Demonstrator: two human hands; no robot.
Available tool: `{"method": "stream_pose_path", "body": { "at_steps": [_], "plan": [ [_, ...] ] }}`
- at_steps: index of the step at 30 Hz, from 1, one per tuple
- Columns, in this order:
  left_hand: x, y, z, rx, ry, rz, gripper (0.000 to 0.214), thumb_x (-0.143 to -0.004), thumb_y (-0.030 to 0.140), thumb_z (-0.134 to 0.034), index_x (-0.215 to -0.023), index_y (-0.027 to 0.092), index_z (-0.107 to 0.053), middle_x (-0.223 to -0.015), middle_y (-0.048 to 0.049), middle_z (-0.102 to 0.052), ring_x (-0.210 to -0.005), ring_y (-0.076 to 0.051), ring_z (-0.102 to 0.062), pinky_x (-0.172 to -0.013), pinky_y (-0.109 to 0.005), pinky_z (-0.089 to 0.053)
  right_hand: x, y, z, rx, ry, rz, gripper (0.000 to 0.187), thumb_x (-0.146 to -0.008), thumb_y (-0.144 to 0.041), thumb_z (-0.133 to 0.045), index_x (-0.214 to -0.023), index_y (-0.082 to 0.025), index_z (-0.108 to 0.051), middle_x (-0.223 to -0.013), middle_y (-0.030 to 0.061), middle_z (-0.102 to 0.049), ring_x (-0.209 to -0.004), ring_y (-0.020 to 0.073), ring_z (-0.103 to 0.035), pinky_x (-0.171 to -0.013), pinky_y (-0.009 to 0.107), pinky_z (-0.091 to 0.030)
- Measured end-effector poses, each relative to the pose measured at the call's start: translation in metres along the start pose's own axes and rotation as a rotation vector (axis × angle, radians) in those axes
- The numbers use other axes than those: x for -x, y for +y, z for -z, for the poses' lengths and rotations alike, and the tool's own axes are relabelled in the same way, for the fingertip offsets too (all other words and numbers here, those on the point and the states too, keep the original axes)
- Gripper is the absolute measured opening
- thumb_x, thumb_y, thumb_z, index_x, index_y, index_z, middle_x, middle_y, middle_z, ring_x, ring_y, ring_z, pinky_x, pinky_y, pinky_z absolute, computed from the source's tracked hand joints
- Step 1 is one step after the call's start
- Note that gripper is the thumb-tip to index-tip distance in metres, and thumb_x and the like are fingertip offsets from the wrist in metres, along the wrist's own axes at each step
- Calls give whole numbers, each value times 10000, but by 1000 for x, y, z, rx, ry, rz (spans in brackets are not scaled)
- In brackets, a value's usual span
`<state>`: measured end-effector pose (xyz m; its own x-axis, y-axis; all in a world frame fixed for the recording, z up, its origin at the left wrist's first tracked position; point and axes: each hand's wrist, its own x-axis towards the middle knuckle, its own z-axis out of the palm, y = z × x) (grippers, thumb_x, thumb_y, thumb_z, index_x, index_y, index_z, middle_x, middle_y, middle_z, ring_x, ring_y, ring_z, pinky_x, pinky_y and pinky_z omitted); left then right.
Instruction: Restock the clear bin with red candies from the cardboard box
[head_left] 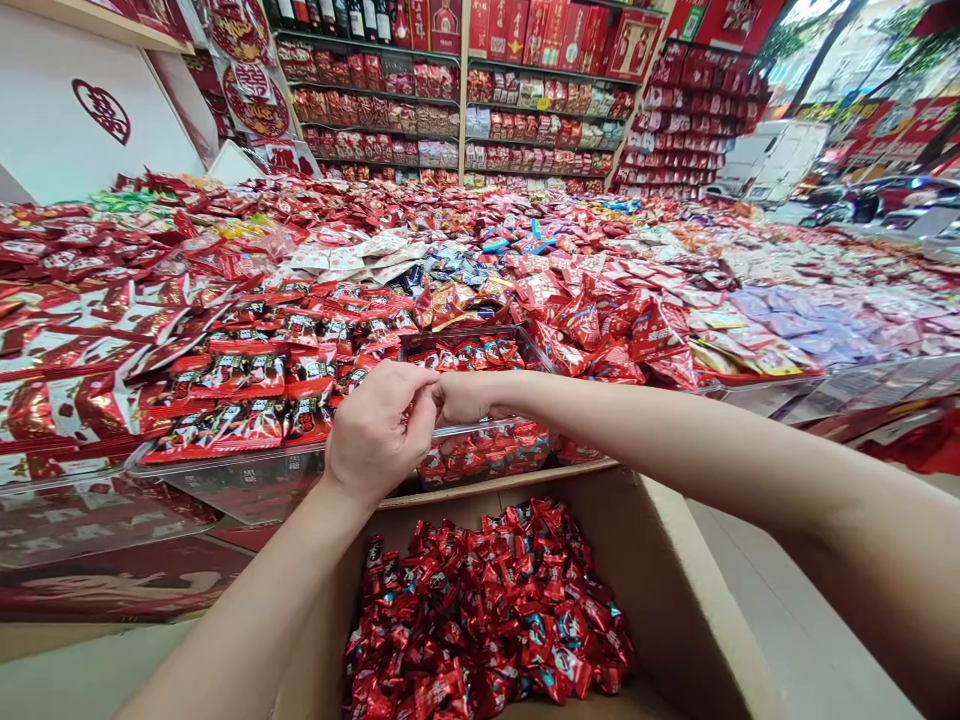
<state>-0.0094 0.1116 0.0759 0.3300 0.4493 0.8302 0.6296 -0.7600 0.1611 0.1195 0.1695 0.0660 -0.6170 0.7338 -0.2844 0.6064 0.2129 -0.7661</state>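
Note:
My left hand is closed, its thumb against the fingers of my right hand. The right hand is curled too, and its fingertips are hidden behind the left thumb. A speck of red shows in the gap at the left thumb; I cannot tell whether it is a wrapper or the background. Both hands are over the left front of a clear plastic bin with small red-wrapped candies in it. Below the hands stands an open cardboard box holding a heap of red-wrapped candies.
Red and black candy packets fill the bin on the left. Red triangular packets lie to the right. Behind spreads a wide display of wrapped sweets, with stocked shelves at the back. Tiled floor shows right of the box.

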Motion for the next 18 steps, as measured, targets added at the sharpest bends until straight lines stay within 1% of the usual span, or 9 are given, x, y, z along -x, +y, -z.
{"method": "stream_pose_path", "body": {
  "at_steps": [3, 7, 9, 12, 15, 18],
  "plan": [
    [0, 0, 0, 9, -10, -1, 171, -726, 84, -511, -842, 174, -597, -768, -40, -631, -749, -158, -575, -721, -279, -473, 3, -3, -1, -77, -43, -46, 100, -601, -41, -554, -556, -127, -573, -541, -23, -599, -586, 104, -563, -575, 187, -462],
    [0, 0, -1, 7, -28, 11, 168, -724, 79, -510, -840, 158, -603, -781, -53, -627, -764, -159, -572, -736, -278, -469, 8, -7, -3, -190, -185, -163, 22, -627, -128, -588, -613, -121, -573, -559, -10, -607, -547, 98, -565, -542, 204, -471],
    [1, 0, -1, 5, -36, 10, 169, -721, 75, -511, -840, 148, -606, -785, -61, -628, -771, -160, -570, -739, -276, -467, 4, -5, -4, -175, -233, -168, 61, -611, -163, -614, -627, -118, -576, -565, -10, -608, -552, 99, -567, -545, 208, -475],
    [1, 0, -1, 2, -37, 4, 177, -716, 66, -508, -839, 148, -607, -785, -62, -629, -772, -158, -568, -741, -274, -466, -8, 2, -3, -56, -252, -88, 99, -564, -168, -648, -612, -112, -582, -570, -13, -606, -598, 103, -561, -581, 207, -476],
    [1, 0, 0, -3, -41, -3, 178, -715, 63, -505, -835, 144, -608, -778, -62, -630, -766, -155, -567, -741, -273, -465, -19, 7, -2, 94, -180, 49, 101, -520, -127, -664, -581, -109, -585, -591, -16, -607, -654, 109, -543, -630, 201, -466],
    [1, 0, 0, -9, -42, -10, 173, -715, 62, -503, -831, 132, -611, -773, -67, -631, -761, -153, -567, -742, -269, -464, -21, 7, -3, 180, -154, 96, 87, -520, -116, -656, -576, -105, -590, -578, -19, -593, -639, 107, -522, -626, 211, -458]
  ]
}}
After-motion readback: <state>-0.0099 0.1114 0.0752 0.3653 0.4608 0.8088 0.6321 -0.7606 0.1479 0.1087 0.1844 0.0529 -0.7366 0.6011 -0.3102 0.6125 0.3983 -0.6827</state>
